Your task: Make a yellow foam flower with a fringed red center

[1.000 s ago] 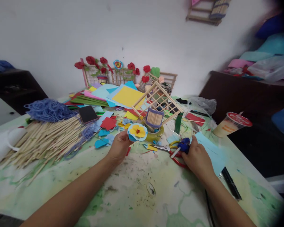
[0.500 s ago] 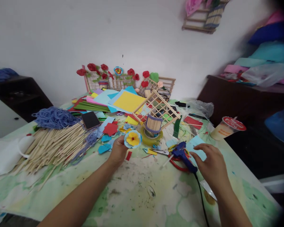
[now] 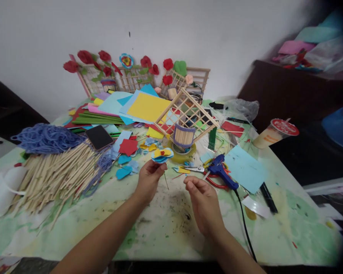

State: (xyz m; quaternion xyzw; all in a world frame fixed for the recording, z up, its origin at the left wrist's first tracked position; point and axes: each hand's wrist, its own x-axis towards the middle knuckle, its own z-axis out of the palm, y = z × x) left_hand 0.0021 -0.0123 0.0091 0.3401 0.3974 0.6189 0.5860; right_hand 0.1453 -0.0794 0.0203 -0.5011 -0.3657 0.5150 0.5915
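A blue-and-yellow paper flower [image 3: 162, 153] with a red centre is pinched in my left hand [image 3: 150, 179], its thin dark stem pointing down below the fingers. To the right, my right hand [image 3: 204, 201] has its thumb and fingertips together beside a thin red strip; whether they grip it is too small to tell. Just beyond that hand lie a blue glue gun [image 3: 221, 171] and red-handled scissors [image 3: 217, 182]. Behind the flower, a stick lattice [image 3: 188, 118] with a small stick basket [image 3: 184, 136] leans over a tape roll [image 3: 185, 155].
Bamboo sticks [image 3: 54, 179], blue yarn [image 3: 48, 137] and a phone [image 3: 99, 137] lie at the left. Coloured sheets [image 3: 148, 110] are stacked behind. On the right are a lidded cup [image 3: 274, 134], a light blue sheet [image 3: 246, 167] and the glue gun's black cord [image 3: 242, 224].
My right hand has moved left, closer to the flower, and its fingers have closed together. The flower has tipped from facing the camera to facing up, showing its stem. The view has shifted.
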